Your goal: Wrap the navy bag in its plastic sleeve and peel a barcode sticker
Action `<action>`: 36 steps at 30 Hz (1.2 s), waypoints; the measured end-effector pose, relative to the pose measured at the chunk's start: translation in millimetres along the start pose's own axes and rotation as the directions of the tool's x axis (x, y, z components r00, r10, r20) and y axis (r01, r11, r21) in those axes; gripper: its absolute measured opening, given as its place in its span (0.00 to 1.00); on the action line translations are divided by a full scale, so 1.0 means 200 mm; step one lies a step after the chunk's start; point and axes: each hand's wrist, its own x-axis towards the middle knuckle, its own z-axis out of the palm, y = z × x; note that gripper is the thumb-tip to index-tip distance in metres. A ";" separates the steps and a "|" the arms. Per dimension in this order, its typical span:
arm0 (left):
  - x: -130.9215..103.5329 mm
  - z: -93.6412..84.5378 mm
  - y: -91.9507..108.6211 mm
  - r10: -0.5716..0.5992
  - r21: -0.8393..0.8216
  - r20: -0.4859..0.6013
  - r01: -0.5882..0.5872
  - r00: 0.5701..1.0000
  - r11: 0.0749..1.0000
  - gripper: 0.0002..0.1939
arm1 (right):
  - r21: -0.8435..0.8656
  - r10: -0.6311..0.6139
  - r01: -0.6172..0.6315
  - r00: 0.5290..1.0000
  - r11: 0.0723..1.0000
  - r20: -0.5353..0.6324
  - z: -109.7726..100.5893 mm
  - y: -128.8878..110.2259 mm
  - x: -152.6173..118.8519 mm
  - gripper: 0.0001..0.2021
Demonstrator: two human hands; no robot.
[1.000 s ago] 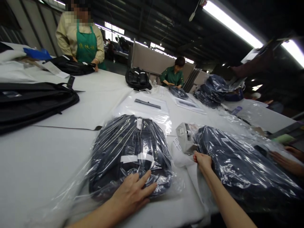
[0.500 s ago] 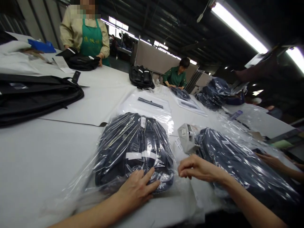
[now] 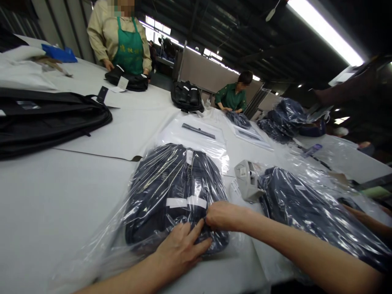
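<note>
A dark navy backpack in a clear plastic bag (image 3: 171, 192) lies on the white table (image 3: 45, 204) in front of me. My left hand (image 3: 180, 247) rests flat on its near end, fingers spread and pressing the plastic down. My right hand (image 3: 222, 215) has its fingers curled against the bag's near right edge, touching the plastic just above my left fingertips. Whether it pinches anything is unclear. To the right lies a second bagged backpack (image 3: 309, 212), with a grey tape dispenser (image 3: 248, 185) between the two.
A black unbagged backpack (image 3: 45, 122) lies at left. A person in a green apron (image 3: 122, 41) handles a black bag at the far left; another person (image 3: 232, 96) works at the table's far end. Someone's hand (image 3: 367, 218) shows at right. Bagged backpacks (image 3: 284, 118) are piled beyond.
My right hand moved left from the tape dispenser and the second bag onto the near right edge of the bagged backpack. My left hand stayed pressing on it.
</note>
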 end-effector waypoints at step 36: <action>0.02 -0.11 -0.16 -0.858 -0.965 0.076 -0.178 0.508 -0.190 0.14 | 0.743 0.374 0.274 0.727 0.611 -0.576 0.21 -0.36 0.14 0.27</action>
